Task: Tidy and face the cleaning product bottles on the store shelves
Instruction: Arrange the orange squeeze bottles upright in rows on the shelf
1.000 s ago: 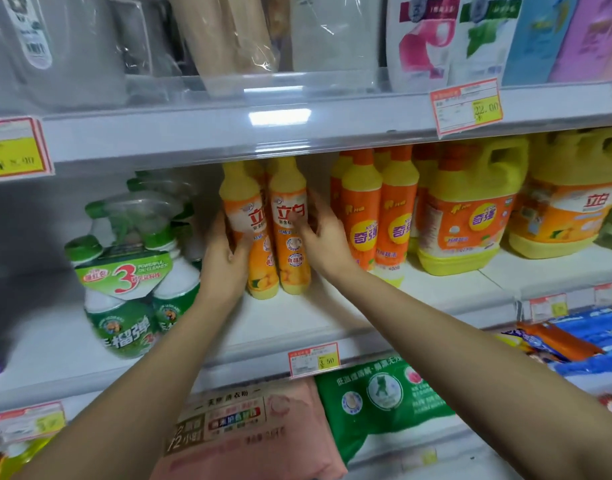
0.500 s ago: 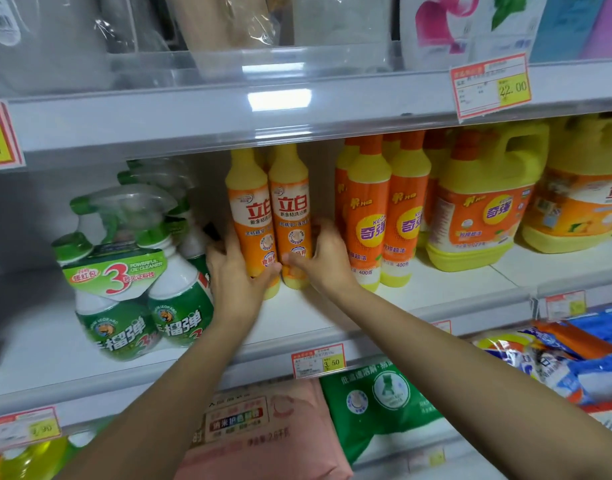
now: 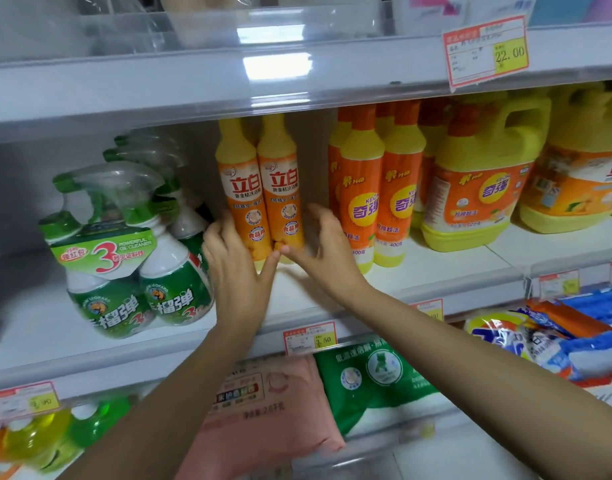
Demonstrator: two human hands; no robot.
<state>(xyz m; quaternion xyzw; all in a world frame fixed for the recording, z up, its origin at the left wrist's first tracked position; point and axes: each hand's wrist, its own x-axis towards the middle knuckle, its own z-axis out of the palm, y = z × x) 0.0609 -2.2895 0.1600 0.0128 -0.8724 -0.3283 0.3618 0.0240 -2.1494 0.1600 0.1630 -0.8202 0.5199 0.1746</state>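
Centre of frame, middle shelf (image 3: 335, 289): pair of slim bottles (image 3: 261, 188), orange labels facing forward, upright, touching each other.

Left hand (image 3: 238, 268): lies against the lower left flank of the pair, thumb stretched across the front near the base. Its fingertips pass behind the bottle, so it cannot be told whether it clasps or only presses.

Right hand (image 3: 327, 251): just right of the pair, fingers spread and loosely curved, holding nothing. Its thumb tip is at the base and contact there is unclear because of motion blur.

Handling (judgement): rigid plastic, probably full, so moderately heavy. They are tall and narrow, so tippy if pushed high up, and the glossy label sleeve is likely slick. Best taken low on the body or at the waist under the shoulder, and slid rather than lifted.

Obscured: the caps are cut off by the upper shelf lip (image 3: 297, 91). The rows behind the pair cannot be seen. To the right, the orange bottles (image 3: 363, 188) overlap, so their count is uncertain. At left, the spray bottles (image 3: 124, 258) are partly blurred.
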